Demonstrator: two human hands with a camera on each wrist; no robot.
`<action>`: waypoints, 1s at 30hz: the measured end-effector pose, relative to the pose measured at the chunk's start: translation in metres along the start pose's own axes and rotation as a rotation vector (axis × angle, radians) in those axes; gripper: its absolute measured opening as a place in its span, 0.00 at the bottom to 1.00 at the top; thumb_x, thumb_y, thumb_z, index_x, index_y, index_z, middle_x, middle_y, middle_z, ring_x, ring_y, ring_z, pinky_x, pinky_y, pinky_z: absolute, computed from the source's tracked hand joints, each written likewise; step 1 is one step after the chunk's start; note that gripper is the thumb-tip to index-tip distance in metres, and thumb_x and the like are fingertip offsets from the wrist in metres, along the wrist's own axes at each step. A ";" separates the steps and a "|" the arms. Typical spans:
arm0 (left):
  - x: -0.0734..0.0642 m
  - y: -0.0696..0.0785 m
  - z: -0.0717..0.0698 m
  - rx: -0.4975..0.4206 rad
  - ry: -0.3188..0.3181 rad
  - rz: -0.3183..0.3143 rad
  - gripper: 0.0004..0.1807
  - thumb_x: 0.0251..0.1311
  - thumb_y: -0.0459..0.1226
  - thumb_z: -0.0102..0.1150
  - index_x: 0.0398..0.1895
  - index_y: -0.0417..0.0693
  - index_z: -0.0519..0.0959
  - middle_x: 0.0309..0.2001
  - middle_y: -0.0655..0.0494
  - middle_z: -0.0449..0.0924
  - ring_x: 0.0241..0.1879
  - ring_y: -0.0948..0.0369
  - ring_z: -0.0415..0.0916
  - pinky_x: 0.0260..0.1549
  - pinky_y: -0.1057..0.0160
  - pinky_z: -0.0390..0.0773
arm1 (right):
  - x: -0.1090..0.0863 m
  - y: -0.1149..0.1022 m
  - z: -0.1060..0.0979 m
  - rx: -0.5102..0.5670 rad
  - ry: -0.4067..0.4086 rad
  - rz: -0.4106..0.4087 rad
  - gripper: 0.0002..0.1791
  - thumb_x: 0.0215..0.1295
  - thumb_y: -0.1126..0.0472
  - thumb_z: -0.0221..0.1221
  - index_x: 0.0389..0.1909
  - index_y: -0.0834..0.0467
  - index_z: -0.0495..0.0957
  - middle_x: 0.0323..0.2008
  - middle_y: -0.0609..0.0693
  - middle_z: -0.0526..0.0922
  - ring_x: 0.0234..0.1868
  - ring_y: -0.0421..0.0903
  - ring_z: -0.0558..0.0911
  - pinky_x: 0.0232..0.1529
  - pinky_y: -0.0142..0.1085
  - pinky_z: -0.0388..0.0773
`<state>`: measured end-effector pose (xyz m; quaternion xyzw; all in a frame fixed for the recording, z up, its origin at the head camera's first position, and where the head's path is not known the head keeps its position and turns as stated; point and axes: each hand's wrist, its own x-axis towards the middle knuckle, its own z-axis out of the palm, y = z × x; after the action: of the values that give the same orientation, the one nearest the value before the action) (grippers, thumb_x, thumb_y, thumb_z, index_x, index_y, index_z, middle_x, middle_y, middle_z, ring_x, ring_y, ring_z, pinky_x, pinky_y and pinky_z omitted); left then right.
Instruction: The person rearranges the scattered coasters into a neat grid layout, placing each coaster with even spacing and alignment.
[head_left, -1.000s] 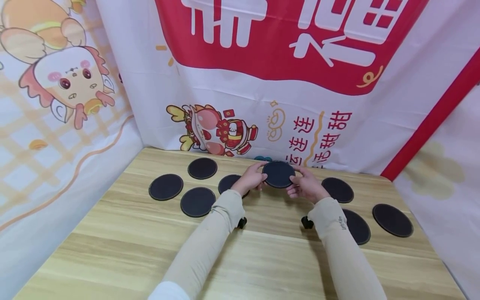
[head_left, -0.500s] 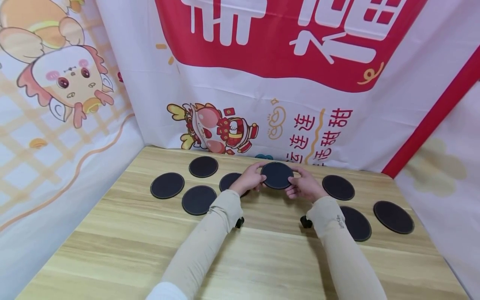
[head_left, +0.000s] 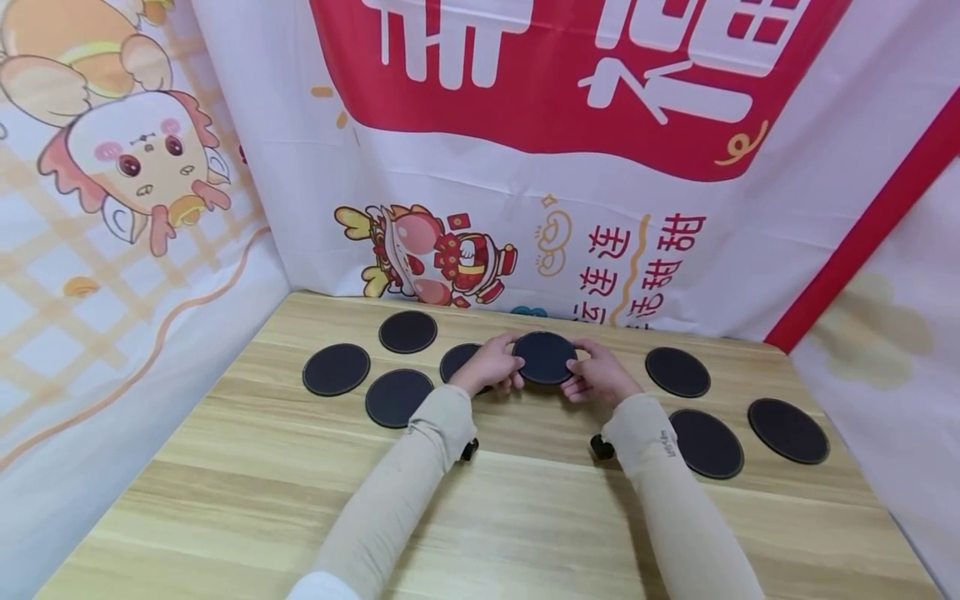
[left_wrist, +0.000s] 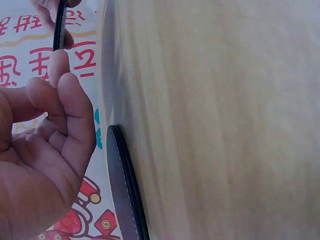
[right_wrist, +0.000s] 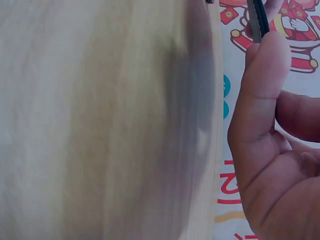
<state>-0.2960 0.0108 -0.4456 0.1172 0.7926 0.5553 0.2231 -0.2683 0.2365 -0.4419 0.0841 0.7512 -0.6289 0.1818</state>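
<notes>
A round black coaster (head_left: 545, 358) with a stitched rim is held up between both hands, above the far part of the wooden table (head_left: 517, 508). My left hand (head_left: 491, 364) pinches its left edge, and my right hand (head_left: 600, 375) pinches the right edge. Seen edge-on, the same coaster (left_wrist: 59, 25) is a thin dark strip in the left wrist view; in the right wrist view the coaster (right_wrist: 257, 20) shows beyond the thumb. Partly behind my left hand lies another coaster (head_left: 459, 360) on the table.
Left of the hands lie more black coasters, a near one (head_left: 399, 398), a far one (head_left: 407, 332) and an outer one (head_left: 336, 369). Several others rest on the right, including an outermost coaster (head_left: 788, 430). A printed cloth (head_left: 442, 167) hangs behind the table.
Both hands have shifted slightly left and nearer to the person, carrying the held coaster along and a little lower in the head view. The coasters on the table keep their places.
</notes>
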 end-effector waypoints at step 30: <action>-0.009 -0.010 -0.005 0.183 -0.075 -0.060 0.39 0.69 0.31 0.58 0.79 0.38 0.52 0.22 0.48 0.79 0.12 0.63 0.67 0.16 0.65 0.77 | 0.009 0.005 0.022 -0.100 -0.033 0.141 0.30 0.80 0.66 0.43 0.78 0.55 0.49 0.26 0.64 0.84 0.20 0.51 0.85 0.22 0.41 0.84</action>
<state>-0.2904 -0.0008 -0.4515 0.1339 0.8342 0.4689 0.2576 -0.2713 0.2155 -0.4528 0.1174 0.7708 -0.5775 0.2420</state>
